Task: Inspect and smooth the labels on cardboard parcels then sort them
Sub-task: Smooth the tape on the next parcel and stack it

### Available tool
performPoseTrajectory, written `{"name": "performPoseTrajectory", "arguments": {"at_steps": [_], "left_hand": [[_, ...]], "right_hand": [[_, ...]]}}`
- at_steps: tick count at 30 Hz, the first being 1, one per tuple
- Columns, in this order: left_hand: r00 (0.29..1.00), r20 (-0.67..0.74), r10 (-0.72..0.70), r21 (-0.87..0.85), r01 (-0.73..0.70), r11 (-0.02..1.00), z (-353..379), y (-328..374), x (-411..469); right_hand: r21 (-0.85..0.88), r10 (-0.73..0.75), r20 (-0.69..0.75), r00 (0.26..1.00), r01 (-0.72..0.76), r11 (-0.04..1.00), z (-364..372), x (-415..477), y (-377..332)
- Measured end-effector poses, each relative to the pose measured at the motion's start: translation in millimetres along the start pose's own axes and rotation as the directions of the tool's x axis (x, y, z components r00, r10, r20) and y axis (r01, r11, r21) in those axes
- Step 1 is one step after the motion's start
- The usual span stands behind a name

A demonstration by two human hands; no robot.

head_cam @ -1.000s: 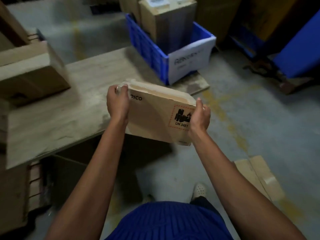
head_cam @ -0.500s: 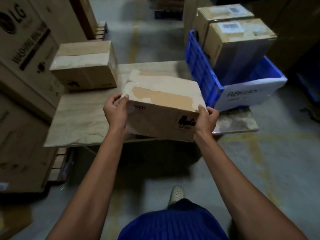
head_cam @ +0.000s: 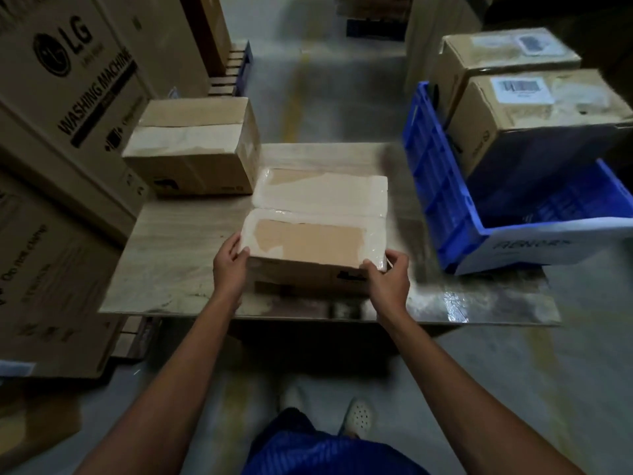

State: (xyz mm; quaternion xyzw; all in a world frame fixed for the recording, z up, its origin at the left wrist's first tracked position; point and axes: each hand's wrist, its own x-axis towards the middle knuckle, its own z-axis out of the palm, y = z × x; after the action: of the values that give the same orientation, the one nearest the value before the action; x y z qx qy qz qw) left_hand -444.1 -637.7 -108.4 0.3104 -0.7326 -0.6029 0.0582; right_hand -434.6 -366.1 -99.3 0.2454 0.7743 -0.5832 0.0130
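A flat cardboard parcel (head_cam: 315,228) with pale tape over its top rests on the wooden table (head_cam: 178,241), near the front edge. My left hand (head_cam: 230,265) grips its near left corner. At its near right corner, my right hand (head_cam: 388,279) holds the edge. A second taped parcel (head_cam: 195,145) stands on the table's far left. Two parcels with white barcode labels, one (head_cam: 541,108) in front of the other (head_cam: 507,53), stand in a blue crate (head_cam: 442,197) to the right.
Large LG washing machine cartons (head_cam: 61,108) are stacked along the left. A wooden pallet (head_cam: 233,66) lies behind them. The table's right front part (head_cam: 479,299) is glossy. Grey concrete floor with a yellow line (head_cam: 294,97) runs beyond the table. My feet (head_cam: 356,413) stand before the table.
Both hands carried the parcel from mid-air in front of me onto the table, turning it from tilted to flat with its taped top up. My view swung left toward the table.
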Motion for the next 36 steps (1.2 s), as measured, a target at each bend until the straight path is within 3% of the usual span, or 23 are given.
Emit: {"name": "performPoseTrajectory", "arguments": {"at_steps": [7,16,25,27,29,32,34,36], "left_hand": [[0.983,-0.019,0.182,0.137,-0.178,0.974,4.0,-9.4,21.9],[0.923,0.147,0.356,0.256,-0.383,0.888,-16.7,-17.0,66.9],[0.937,0.217,0.275,0.307,-0.333,0.892,-42.9,3.9,74.0],[0.941,0.217,0.261,0.323,-0.321,0.890,-47.2,5.6,71.2],[0.936,0.185,0.300,0.406,-0.351,0.844,-50.8,8.2,68.3],[0.819,0.176,0.547,0.571,-0.537,0.621,-51.7,12.0,64.8],[0.674,0.277,0.685,0.536,-0.700,0.472,-46.0,15.3,67.1],[0.539,0.409,0.736,0.454,-0.820,0.348,-36.2,15.0,71.2]], "right_hand": [[-0.062,-0.032,-0.097,0.995,0.026,0.998,44.2,20.9,-19.6],[-0.169,-0.075,-0.206,0.976,0.040,0.985,85.4,26.8,-23.1],[-0.264,-0.150,-0.210,0.966,0.092,0.960,84.7,22.5,-14.4],[-0.372,-0.212,-0.201,0.956,0.126,0.920,85.7,17.5,-17.3],[-0.581,-0.366,-0.176,0.914,0.204,0.788,93.1,12.2,-20.2],[-0.657,-0.597,0.068,0.799,0.487,0.576,114.1,6.3,-26.0],[-0.561,-0.666,0.267,0.696,0.674,0.481,131.0,4.9,-30.0],[-0.517,-0.679,0.408,0.610,0.768,0.379,147.0,4.0,-30.8]]}}
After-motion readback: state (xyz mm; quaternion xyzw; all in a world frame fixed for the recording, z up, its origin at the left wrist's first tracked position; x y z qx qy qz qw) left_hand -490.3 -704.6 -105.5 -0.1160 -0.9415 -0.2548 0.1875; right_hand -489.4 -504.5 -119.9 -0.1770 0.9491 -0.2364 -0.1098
